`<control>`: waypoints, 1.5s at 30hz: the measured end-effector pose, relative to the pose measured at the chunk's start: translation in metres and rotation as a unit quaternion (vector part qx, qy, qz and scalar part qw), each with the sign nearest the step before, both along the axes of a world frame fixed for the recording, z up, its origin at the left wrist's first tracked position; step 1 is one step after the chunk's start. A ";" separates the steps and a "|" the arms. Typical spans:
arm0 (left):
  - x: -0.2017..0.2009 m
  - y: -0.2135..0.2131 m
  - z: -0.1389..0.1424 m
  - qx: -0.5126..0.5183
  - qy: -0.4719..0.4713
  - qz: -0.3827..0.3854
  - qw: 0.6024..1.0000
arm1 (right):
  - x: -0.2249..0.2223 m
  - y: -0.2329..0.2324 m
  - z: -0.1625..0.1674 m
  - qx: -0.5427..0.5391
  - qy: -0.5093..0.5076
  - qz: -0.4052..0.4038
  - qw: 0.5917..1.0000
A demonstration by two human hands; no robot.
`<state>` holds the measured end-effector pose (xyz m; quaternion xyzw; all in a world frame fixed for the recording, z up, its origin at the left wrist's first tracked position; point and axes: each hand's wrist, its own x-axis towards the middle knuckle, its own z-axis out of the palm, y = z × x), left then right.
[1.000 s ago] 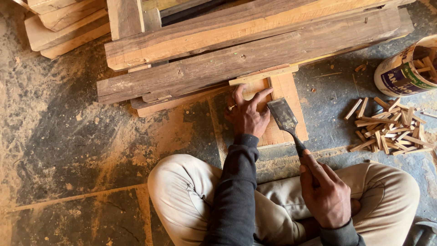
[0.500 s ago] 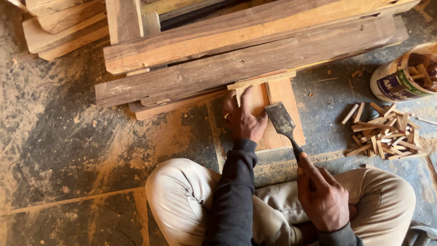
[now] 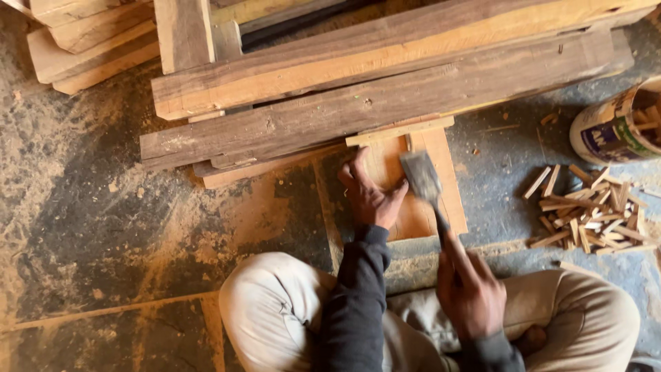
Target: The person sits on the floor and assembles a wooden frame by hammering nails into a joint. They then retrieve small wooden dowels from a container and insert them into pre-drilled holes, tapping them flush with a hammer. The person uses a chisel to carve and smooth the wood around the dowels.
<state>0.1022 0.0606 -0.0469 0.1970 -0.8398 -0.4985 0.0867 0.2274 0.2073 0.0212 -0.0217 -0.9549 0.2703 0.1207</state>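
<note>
- Head view: left hand (image 3: pixel 370 200) pressed flat on board (image 3: pixel 441 200), fingers spread.
- Right hand (image 3: pixel 469 289) clenched round chisel (image 3: pixel 423 180), blade over board.
- Best kept low, fingers clear of blade.

Woodworking shop, stacked timber (image 3: pixel 385 103), sawdust floor (image 3: pixel 103 207), offcuts (image 3: pixel 585 217)

Board (image 3: pixel 441 200) lies on floor (image 3: pixel 103 227) before stacked beams (image 3: pixel 385 103); wood pieces (image 3: pixel 585 217) and bucket (image 3: pixel 613 127) to its right.
</note>
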 end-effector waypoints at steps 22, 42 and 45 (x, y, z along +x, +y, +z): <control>0.003 0.001 0.023 -0.064 -0.010 -0.015 0.998 | 0.027 0.013 0.028 -0.002 -0.029 0.000 1.000; 0.000 0.002 -0.003 -0.035 0.066 -0.026 0.997 | 0.018 -0.008 0.004 0.045 -0.011 -0.031 0.998; -0.001 0.001 -0.006 -0.021 0.062 -0.026 0.998 | 0.011 -0.009 -0.001 0.045 -0.024 -0.029 0.998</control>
